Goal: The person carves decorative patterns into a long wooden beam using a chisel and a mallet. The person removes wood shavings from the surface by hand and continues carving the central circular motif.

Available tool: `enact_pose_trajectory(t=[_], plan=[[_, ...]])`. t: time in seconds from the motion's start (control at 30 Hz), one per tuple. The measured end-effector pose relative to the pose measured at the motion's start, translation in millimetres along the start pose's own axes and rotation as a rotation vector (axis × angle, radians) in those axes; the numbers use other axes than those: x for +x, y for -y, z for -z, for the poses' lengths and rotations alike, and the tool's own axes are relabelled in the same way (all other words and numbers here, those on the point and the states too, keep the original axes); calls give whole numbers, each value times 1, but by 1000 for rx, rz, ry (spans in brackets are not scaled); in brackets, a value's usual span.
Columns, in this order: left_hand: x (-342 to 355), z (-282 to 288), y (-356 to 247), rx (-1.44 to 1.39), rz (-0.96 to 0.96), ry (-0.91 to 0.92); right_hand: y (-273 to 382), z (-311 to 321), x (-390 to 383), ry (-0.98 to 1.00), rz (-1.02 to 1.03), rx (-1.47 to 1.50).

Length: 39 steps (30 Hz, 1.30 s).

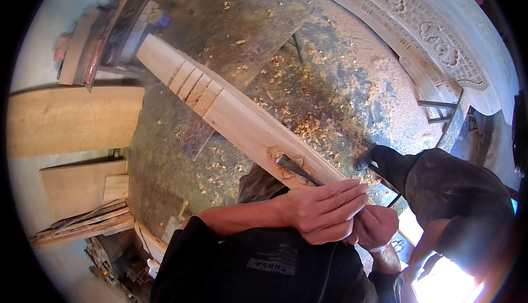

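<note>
A long pale wooden beam runs slantwise from the far left toward my body, with several cross grooves cut near its far end. My left hand is closed round the shank of a gouge. Its metal blade lies low over the beam, at a rough carved patch with torn fibres. Just behind, my right hand is closed round the rear of the same gouge, where the handle is hidden by my fingers. Both hands sit close together at the beam's near end.
A narrow plank bench passes beneath the beam. Wood shavings litter the floor. Another person bends over at right. A large carved panel stands at upper right, and boards lean along the left wall.
</note>
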<state>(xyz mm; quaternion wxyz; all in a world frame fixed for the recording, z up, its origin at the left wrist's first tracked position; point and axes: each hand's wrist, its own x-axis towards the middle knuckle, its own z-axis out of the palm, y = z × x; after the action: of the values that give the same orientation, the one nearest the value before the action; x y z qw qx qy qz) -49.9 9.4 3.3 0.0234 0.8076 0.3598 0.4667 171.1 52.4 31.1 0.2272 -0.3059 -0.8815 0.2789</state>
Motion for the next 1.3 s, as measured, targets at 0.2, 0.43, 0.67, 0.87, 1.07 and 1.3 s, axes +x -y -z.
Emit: enact_pose_trajectory(t=[0.2,0.43,0.67,0.87,1.07,1.3], plan=[[-8,-2,5,16,-158,-121,-6,0,-13,-70,-55,3],[-10,-2,7,-18,-185,-83,4,-23,-67,-567,-833,461],[-18,32,14,-48,-112,266,0,-49,-63,-807,-798,196],[-46,108,47,190,73,343,0,-49,-56,-828,-806,205],[-59,142,79,389,273,171,1,-52,-53,-798,-804,123],[-38,142,68,197,166,363,5,-48,-44,-785,-825,114]])
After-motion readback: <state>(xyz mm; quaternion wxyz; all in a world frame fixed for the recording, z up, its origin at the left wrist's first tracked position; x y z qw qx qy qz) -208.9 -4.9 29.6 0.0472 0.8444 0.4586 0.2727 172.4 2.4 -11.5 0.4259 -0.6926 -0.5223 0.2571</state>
